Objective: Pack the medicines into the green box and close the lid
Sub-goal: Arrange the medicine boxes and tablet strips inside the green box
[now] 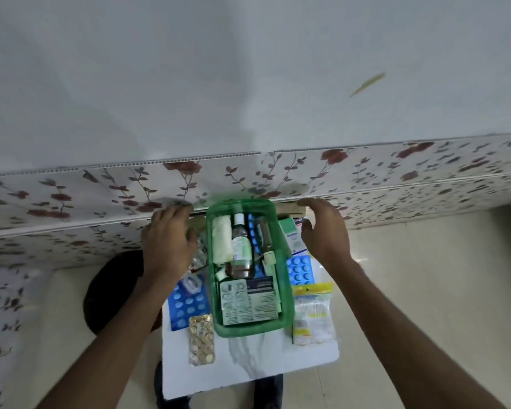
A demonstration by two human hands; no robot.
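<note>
Nearest, a gold blister strip and a cotton-bud packet are seen on the white board, below the wrists. Between the forearms, the green box is found lidless, filled with a brown bottle and a leaflet. Farthest, the left hand and right hand are held spread and empty beside the box's far end.

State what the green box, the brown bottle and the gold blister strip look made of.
Green box: translucent plastic; contents show through its walls. Brown bottle: amber glass or plastic, glossy, uncertain which. Gold blister strip: shiny metallic foil, with raised round pockets.
</note>
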